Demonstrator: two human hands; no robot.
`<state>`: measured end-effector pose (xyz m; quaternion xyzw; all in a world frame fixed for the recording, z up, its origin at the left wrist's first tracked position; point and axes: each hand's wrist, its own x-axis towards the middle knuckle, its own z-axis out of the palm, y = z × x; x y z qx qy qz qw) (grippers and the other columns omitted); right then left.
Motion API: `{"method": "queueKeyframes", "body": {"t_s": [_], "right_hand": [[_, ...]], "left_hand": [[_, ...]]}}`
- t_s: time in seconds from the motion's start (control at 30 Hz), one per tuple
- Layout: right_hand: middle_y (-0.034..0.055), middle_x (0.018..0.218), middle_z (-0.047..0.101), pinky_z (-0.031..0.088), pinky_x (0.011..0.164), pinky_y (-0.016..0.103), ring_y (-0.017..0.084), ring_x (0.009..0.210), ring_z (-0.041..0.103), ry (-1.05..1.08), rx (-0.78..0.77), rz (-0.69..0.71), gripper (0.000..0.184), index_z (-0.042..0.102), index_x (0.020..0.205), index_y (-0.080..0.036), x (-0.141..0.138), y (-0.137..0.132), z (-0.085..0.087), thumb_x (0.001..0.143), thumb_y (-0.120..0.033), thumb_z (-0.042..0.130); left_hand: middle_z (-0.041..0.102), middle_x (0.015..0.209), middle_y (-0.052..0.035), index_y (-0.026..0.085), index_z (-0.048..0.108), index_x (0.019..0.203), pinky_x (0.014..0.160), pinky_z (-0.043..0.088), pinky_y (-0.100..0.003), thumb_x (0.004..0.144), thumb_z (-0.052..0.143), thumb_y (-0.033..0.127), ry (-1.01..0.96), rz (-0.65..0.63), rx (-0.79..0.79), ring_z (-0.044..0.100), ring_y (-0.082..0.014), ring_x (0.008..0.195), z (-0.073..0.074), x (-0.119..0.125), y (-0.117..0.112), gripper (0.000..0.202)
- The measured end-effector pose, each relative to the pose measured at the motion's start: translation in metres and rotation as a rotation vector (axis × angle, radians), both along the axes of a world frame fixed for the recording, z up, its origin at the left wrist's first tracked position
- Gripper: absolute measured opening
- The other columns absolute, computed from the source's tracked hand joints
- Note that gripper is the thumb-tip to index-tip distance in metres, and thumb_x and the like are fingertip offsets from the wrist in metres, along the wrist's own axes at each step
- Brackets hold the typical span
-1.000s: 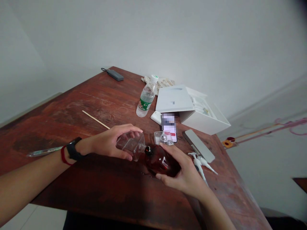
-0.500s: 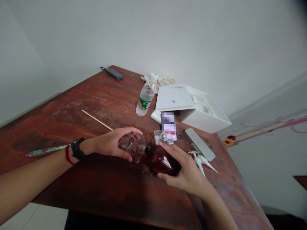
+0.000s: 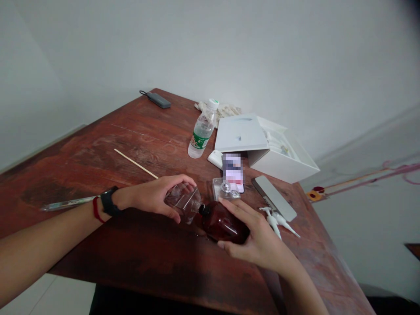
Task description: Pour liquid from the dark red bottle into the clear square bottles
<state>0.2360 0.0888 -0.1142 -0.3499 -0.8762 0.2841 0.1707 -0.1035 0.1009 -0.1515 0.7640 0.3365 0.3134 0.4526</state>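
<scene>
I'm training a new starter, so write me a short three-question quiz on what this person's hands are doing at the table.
1. Which hand holds the amber glass bottle?
2. True or false: the clear plastic container is held in the right hand.
3. What colour is the label on the water bottle standing on the table?

Key: 1. The right hand. 2. False, it is in the left hand. 3. Green.

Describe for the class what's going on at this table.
A person holds a dark amber bottle on its side in the right hand, its neck at the mouth of a clear container gripped in the left hand. Both are above a worn wooden table, with a water bottle and a white box beyond.
</scene>
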Motion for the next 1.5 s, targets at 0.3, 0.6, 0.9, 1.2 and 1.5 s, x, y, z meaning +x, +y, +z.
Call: {"method": "queueKeyframes", "body": {"t_s": [0.3,0.6,0.9,1.2,1.5], "right_hand": [[0.0102,0.126,0.069,0.062,0.093,0.044,0.030,0.108,0.074,-0.017,-0.017,0.006,0.087,0.054,0.161,-0.028,0.001,0.001,-0.001,0.079,-0.020,0.083],[0.0110,0.129,0.071,0.063,0.095,0.045,0.032,0.112,0.075,-0.032,-0.025,0.010,0.085,0.058,0.158,-0.027,-0.001,0.003,0.003,0.078,-0.021,0.083],[0.0121,0.132,0.071,0.064,0.096,0.046,0.033,0.117,0.075,-0.051,-0.029,0.029,0.087,0.057,0.159,-0.027,-0.001,0.007,0.007,0.076,-0.019,0.083],[0.0085,0.117,0.071,0.064,0.089,0.042,0.028,0.100,0.076,-0.092,-0.009,0.049,0.084,0.057,0.159,-0.027,-0.005,0.009,0.019,0.079,-0.021,0.081],[0.0125,0.121,0.073,0.064,0.092,0.046,0.033,0.105,0.077,-0.125,-0.027,0.035,0.085,0.059,0.158,-0.023,-0.006,0.010,0.023,0.076,-0.024,0.084]], "left_hand": [[0.072,0.133,-0.0101,0.025,0.058,0.142,0.103,0.055,-0.040,0.072,0.103,0.048,0.060,-0.015,0.078,0.072,-0.0314,0.119,0.000,-0.002,0.000,0.086],[0.072,0.134,-0.0104,0.025,0.061,0.143,0.107,0.053,-0.040,0.073,0.103,0.050,0.111,-0.016,0.165,0.071,-0.0320,0.121,0.001,-0.002,0.001,0.086],[0.072,0.131,-0.0090,0.023,0.063,0.139,0.102,0.053,-0.036,0.070,0.105,0.043,0.088,-0.018,0.165,0.072,-0.0305,0.118,-0.001,-0.001,0.002,0.084],[0.072,0.131,-0.0087,0.023,0.062,0.139,0.103,0.054,-0.036,0.071,0.103,0.047,0.083,-0.013,0.167,0.072,-0.0306,0.118,-0.001,-0.001,0.002,0.082],[0.073,0.125,-0.0053,0.022,0.062,0.138,0.099,0.055,-0.034,0.071,0.105,0.038,0.090,-0.013,0.158,0.073,-0.0308,0.113,0.004,0.000,0.000,0.081]]}}
